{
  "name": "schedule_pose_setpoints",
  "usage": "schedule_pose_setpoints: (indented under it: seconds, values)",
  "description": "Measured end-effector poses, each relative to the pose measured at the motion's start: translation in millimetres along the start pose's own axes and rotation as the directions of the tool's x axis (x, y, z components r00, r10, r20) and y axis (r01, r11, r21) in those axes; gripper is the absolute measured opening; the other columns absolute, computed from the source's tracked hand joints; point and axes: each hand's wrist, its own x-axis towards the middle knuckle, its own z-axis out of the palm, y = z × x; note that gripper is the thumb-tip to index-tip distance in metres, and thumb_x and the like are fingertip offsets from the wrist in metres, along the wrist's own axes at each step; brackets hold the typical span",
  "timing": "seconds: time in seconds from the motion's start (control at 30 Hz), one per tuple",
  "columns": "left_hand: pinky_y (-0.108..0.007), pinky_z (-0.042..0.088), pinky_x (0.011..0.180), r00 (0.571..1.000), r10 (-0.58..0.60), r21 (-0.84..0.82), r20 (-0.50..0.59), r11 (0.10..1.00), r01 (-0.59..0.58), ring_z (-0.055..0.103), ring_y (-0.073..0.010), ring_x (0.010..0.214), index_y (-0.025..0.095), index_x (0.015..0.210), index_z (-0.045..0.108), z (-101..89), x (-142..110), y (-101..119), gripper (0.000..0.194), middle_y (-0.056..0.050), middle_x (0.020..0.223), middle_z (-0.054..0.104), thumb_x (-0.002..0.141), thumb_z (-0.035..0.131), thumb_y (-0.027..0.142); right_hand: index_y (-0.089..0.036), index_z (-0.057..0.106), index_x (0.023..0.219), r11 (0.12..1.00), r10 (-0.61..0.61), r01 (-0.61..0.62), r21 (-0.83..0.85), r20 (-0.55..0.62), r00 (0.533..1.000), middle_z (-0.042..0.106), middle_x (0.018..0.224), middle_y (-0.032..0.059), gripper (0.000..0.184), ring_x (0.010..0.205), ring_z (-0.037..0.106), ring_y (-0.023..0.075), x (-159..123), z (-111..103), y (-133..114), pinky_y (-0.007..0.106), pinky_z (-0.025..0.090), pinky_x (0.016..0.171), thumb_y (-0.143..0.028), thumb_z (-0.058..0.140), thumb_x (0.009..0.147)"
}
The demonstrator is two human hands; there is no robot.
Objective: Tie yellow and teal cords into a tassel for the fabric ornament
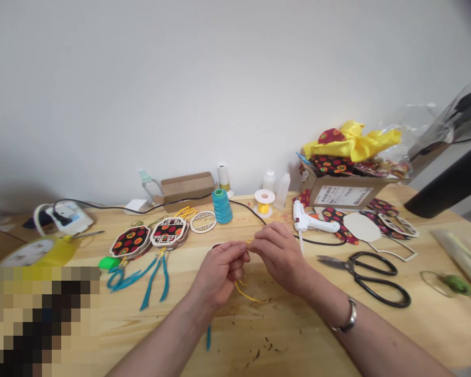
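Observation:
Both hands meet over the middle of the wooden table, their fingertips pinched together on a thin yellow cord. My left hand is closed on it, with the cord's loose end hanging below the fingers. From the right, my right hand pinches the same cord, wearing a silver bracelet at the wrist. Behind the left hand shows the pale rim of a flat piece, mostly hidden. A teal tassel end shows below my left forearm. The exact point where the fingers grip is too small to make out.
Black-handled scissors and a white glue gun lie to the right. Stacked patterned ornaments with teal tassels lie left. A teal thread cone, a yellow cord spool and a fabric-filled carton stand at the back.

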Motion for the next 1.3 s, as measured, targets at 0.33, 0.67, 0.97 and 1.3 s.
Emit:
schedule_pose_setpoints:
  seconds: [0.33, 0.67, 0.97, 1.3]
  values:
    - [-0.014, 0.015, 0.036, 0.999, 0.036, 0.042, -0.007, 0.998, -0.035, 0.025, 0.0003, 0.039, 0.01, 0.064, 0.062, -0.2, 1.1, -1.6, 0.017, 0.002, 0.053, 0.052, 0.063, 0.071, 0.025, -0.018, 0.061, 0.078, 0.995, 0.07, -0.071, 0.066, 0.011, 0.997, 0.062, 0.078, 0.0042, 0.017, 0.076, 0.047, 0.0161, -0.8, 3.3, 1.7, 0.032, 0.037, 0.069, -0.015, 0.047, 0.087]
    - [-0.016, 0.02, 0.037, 0.991, 0.124, 0.136, -0.048, 0.984, -0.117, 0.029, -0.0005, 0.038, 0.011, 0.071, 0.065, 3.4, -1.8, -0.3, 0.019, 0.001, 0.054, 0.056, 0.062, 0.07, 0.027, -0.019, 0.059, 0.081, 0.908, 0.292, -0.271, 0.32, -0.02, 0.956, 0.058, 0.078, 0.003, 0.008, 0.077, 0.053, 0.0149, 0.9, 5.5, 0.7, 0.029, 0.042, 0.069, -0.017, 0.052, 0.084]
    - [-0.019, 0.032, 0.044, 0.913, 0.397, 0.567, -0.093, 0.775, -0.279, 0.045, -0.0078, 0.048, 0.016, 0.072, 0.068, 4.7, -8.1, -1.9, 0.016, 0.0, 0.059, 0.061, 0.069, 0.064, 0.031, -0.019, 0.06, 0.081, 0.907, 0.307, -0.29, 0.305, -0.007, 0.952, 0.06, 0.08, 0.0048, 0.011, 0.079, 0.053, 0.0168, 0.9, 4.7, -1.5, 0.031, 0.043, 0.071, -0.015, 0.05, 0.084]
    - [-0.018, 0.021, 0.038, 0.97, 0.24, 0.32, -0.037, 0.922, -0.216, 0.031, -0.0014, 0.037, 0.012, 0.066, 0.062, -0.2, -0.1, -5.4, 0.019, 0.001, 0.057, 0.057, 0.071, 0.064, 0.03, -0.02, 0.066, 0.094, 0.664, 0.428, -0.464, 0.586, 0.211, 0.879, 0.067, 0.085, 0.0033, 0.018, 0.078, 0.06, 0.0135, 2.8, 7.4, 0.5, 0.028, 0.048, 0.072, -0.014, 0.055, 0.081]
